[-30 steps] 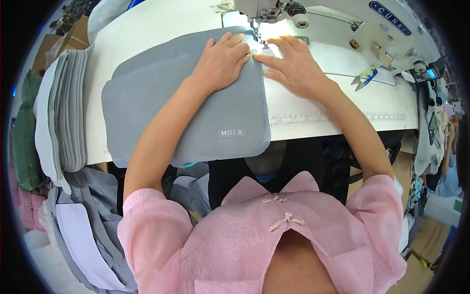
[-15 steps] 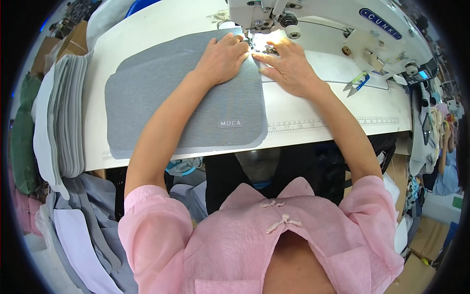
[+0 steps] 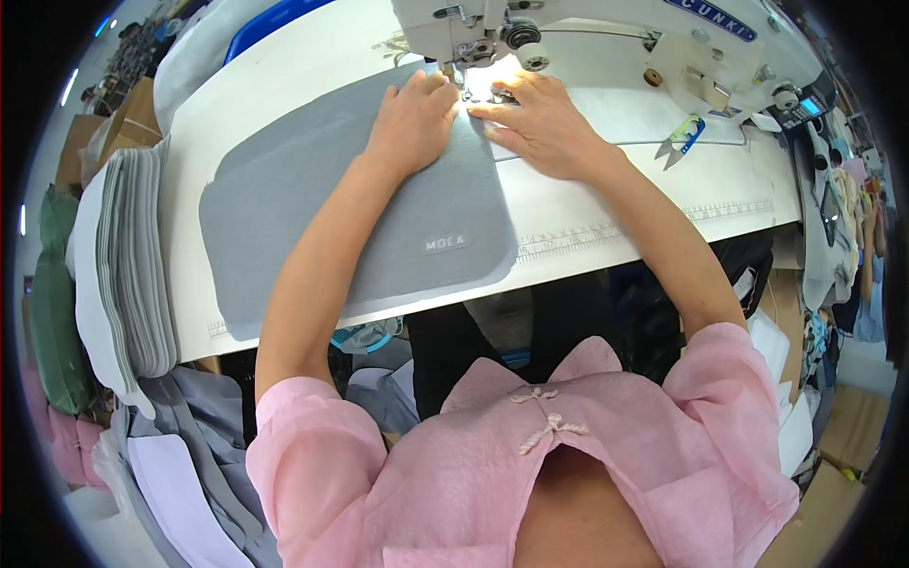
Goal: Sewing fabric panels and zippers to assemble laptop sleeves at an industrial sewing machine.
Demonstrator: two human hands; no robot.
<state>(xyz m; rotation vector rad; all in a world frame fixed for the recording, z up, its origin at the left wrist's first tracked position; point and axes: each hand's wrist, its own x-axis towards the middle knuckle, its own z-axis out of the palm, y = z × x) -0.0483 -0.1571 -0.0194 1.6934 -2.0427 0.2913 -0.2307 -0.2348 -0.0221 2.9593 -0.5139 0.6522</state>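
A flat grey fabric panel (image 3: 312, 204) with rounded corners, a paler edge and a small label lies on the white sewing table. Its top right edge runs under the lit needle area of a white sewing machine (image 3: 473, 47). My left hand (image 3: 414, 128) rests on the panel just left of the needle, fingers bent and pressing down on the cloth. On the other side of the needle, my right hand (image 3: 544, 128) has its thumb and fingers apart, the tips touching the panel's right edge. The presser foot is partly lost in glare.
Thread snips (image 3: 680, 142) lie right of my right hand. A printed ruler strip (image 3: 653, 222) runs along the table's front edge. At the left edge hangs a thick stack of grey-white cut pieces (image 3: 123, 270). Cardboard boxes (image 3: 133, 123) stand behind it.
The whole view has shifted and tilted slightly, so the machine appears farther left. Both hands stay at the needle on the same panel, with little visible movement of the cloth.
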